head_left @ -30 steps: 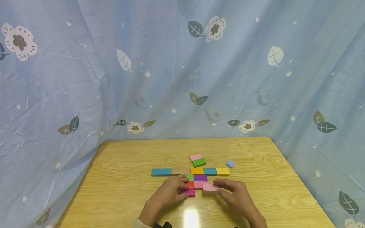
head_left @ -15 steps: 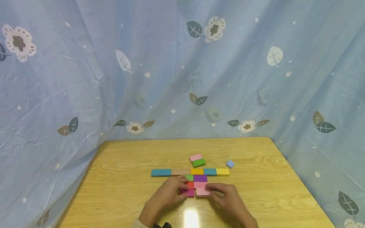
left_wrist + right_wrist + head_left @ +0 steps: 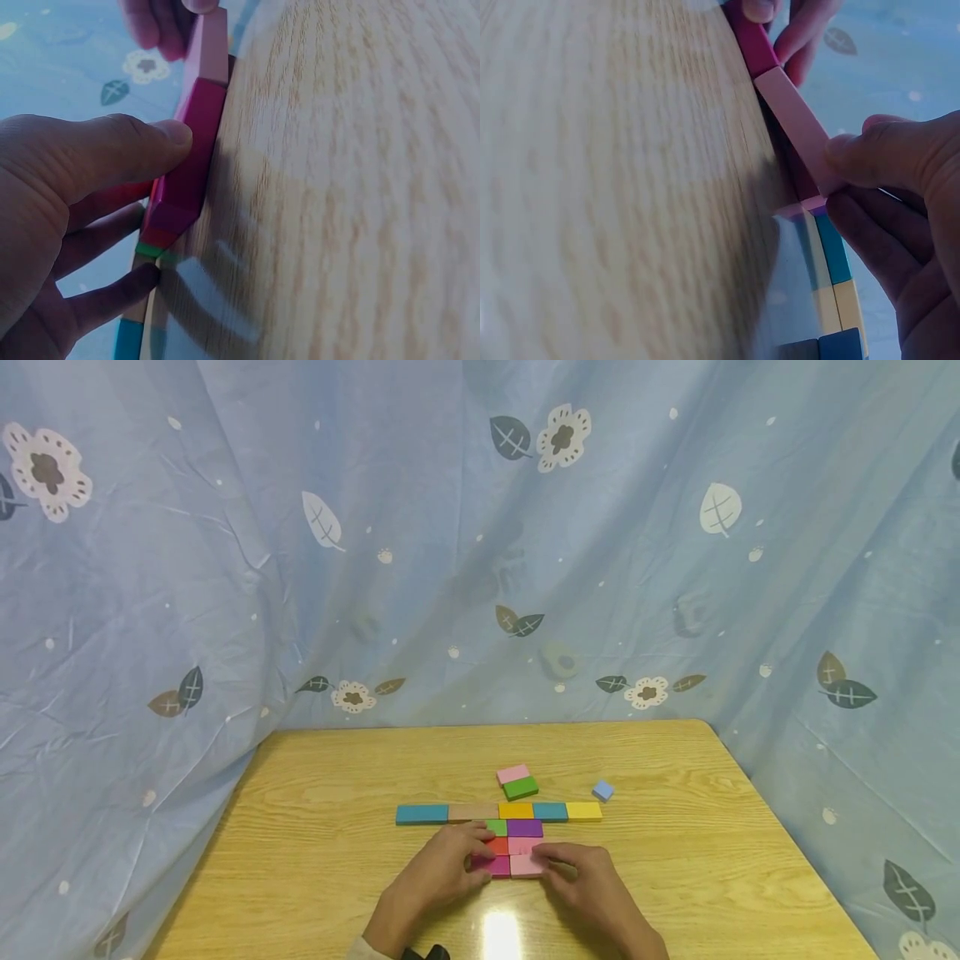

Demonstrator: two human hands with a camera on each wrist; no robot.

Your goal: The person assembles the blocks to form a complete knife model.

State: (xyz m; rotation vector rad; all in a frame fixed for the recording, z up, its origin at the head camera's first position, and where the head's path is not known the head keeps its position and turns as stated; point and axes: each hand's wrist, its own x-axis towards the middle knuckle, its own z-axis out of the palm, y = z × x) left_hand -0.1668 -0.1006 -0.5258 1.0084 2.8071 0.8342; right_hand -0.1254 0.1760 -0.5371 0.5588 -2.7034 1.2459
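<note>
My right hand (image 3: 592,881) pinches a pink block (image 3: 527,865) between thumb and fingers at its right end. In the right wrist view this pink block (image 3: 799,124) is tilted a little, its left end against the magenta block. My left hand (image 3: 442,864) holds the magenta block (image 3: 497,867), with the thumb on its near face in the left wrist view. The other left fingers lie over a red block (image 3: 500,845) and a light green block (image 3: 498,827), partly hiding them. Another pink block (image 3: 524,845) and a purple block (image 3: 524,828) complete the right column.
Behind these runs a row: a long blue block (image 3: 422,814), a tan block (image 3: 472,812), an orange block (image 3: 516,811), a blue block (image 3: 550,812) and a yellow block (image 3: 584,812). Farther back lie a pink block (image 3: 513,773), a green block (image 3: 521,788) and a light blue block (image 3: 603,791).
My right hand has carried the pink block left and toward me, from beside the other pink block to the magenta block's right end. My left hand has stayed in place.
</note>
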